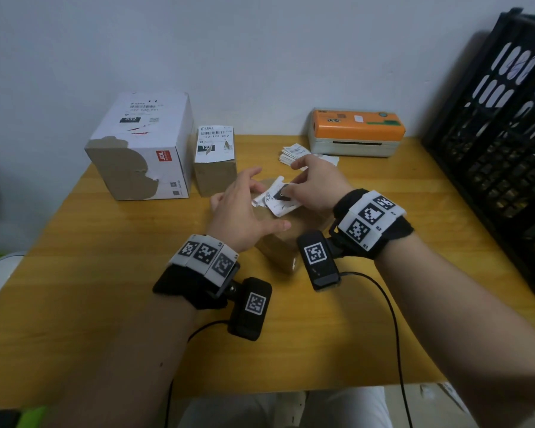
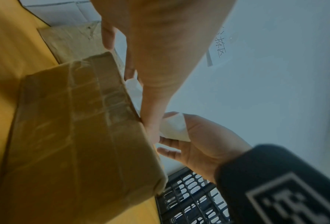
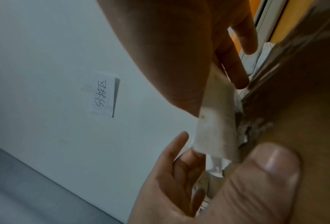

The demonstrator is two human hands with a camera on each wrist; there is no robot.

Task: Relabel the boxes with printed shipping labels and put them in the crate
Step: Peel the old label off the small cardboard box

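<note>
The black crate (image 1: 488, 143) stood at the bench's (image 1: 105, 288) right edge, still without boxes. The brown box (image 1: 278, 242) lay mid-bench under both hands. The left hand (image 1: 244, 211) steadied it, fingers spread straight; the right hand (image 1: 318, 183) pinched the half-peeled old label (image 1: 278, 199). Stripping seemed underway; next, a firm, even pull.
</note>
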